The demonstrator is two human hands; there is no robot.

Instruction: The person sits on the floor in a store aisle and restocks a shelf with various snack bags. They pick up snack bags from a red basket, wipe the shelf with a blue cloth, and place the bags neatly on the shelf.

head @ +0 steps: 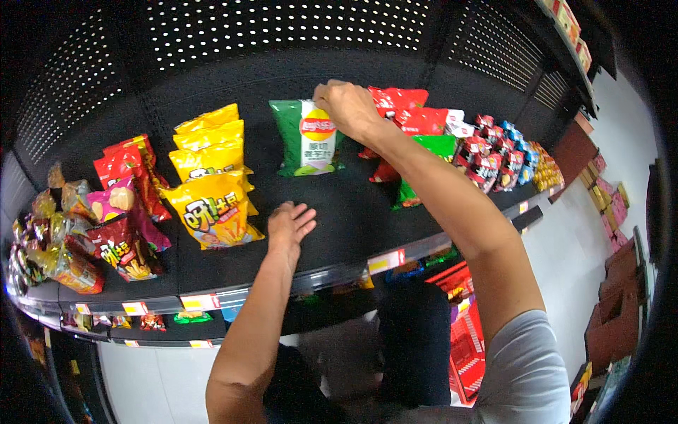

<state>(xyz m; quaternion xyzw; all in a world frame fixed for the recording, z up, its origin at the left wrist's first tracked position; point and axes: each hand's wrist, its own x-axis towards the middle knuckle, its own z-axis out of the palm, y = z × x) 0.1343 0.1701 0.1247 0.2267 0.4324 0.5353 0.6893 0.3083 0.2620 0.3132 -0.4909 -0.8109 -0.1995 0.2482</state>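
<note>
My right hand [347, 107] grips the top right corner of a green and white Lay's chip bag [312, 140]. The bag is upright over the black shelf [339, 228], toward its back; whether its bottom edge touches the shelf I cannot tell. Nothing is in my left hand [290, 225], which is over the front of the shelf with its fingers apart. Just left of that hand is a row of yellow snack bags [212, 212], one behind another. Red snack bags [421, 117] and a green bag [434, 146] stand right of the Lay's bag, partly hidden by my right forearm.
Mixed snack bags [124, 246] fill the shelf's left end; small black and red packs [484, 164] line the right. Price tags [386, 262] run along the front edge. Below, a red plastic basket [466, 339] is beside my legs. A perforated back panel [291, 32] rises behind.
</note>
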